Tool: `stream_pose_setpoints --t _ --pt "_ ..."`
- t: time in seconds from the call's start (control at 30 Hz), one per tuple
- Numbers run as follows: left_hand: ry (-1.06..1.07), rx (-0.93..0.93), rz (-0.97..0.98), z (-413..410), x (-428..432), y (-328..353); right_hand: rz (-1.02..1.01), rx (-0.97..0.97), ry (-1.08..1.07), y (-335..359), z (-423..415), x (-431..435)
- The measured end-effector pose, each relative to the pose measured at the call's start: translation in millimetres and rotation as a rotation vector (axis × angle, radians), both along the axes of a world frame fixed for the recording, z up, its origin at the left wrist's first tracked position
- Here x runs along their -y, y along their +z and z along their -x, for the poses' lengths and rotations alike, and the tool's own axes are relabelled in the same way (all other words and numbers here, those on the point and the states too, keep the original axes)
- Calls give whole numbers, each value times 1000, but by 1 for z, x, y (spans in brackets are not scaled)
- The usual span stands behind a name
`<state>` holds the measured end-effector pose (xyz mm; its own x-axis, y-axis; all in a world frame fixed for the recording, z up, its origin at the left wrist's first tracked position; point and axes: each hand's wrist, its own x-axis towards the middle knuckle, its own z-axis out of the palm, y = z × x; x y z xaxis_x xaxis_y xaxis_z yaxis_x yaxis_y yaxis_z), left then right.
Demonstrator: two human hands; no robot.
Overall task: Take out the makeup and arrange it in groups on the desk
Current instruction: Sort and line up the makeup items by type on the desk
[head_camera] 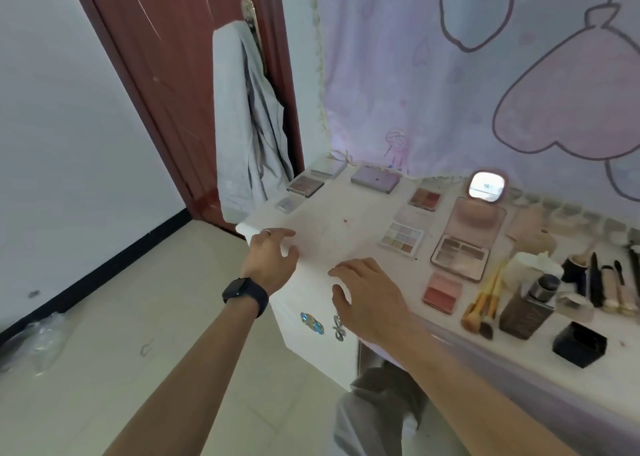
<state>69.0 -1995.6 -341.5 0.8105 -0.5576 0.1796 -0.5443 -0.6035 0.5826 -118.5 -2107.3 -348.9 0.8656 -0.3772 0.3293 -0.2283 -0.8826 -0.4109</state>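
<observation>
The left hand (268, 258) and right hand (367, 300) are both holding nothing, their fingers spreading loosely over the left end of the tabletop (332, 227); contact cannot be told. The right hand is hanging just above the drawer handle (338, 327). The makeup is lying out in groups: closed palettes (304, 185) at the far corner, an eyeshadow palette (401, 239) and mirrored compact (467, 237) mid-table, brushes (483, 303) and a dark bottle (530, 303) to the right. The arranging is probably nearing its end; the next move is likely calling for either opening the drawer or tidying a group.
</observation>
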Motion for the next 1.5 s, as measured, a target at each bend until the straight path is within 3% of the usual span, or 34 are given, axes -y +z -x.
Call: stream_pose_setpoints --t 0.17,0.37,0.53,0.63,0.77,0.83,0.93,1.1,1.2,1.3,1.5 --pt "58 -24 -41 -47 3 1 128 -70 4 -10 -48 17" --pt "119 64 -119 -87 36 10 264 41 -9 -22 -63 23" --pt "200 12 -96 -103 59 9 265 75 12 -23 -66 24" --pt "184 -35 6 -101 59 3 260 113 21 -25 -67 26" --pt "132 -229 264 -69 41 5 235 107 9 -29 -65 27" --pt "80 -279 393 -44 26 11 114 98 3 -22 -65 25" --pt "-18 -254 482 -6 3 23 -274 108 -49 -1 -62 25" --pt "-201 -103 384 43 -23 42 -1069 218 -135 40 -31 15" --pt "-295 42 247 67 -31 52 -1196 218 -77 43 -5 9" --pt "-334 112 243 90 -31 57 -1401 292 -73 41 21 7" --pt "-358 35 337 125 -21 57 -1826 306 -2 39 63 5"
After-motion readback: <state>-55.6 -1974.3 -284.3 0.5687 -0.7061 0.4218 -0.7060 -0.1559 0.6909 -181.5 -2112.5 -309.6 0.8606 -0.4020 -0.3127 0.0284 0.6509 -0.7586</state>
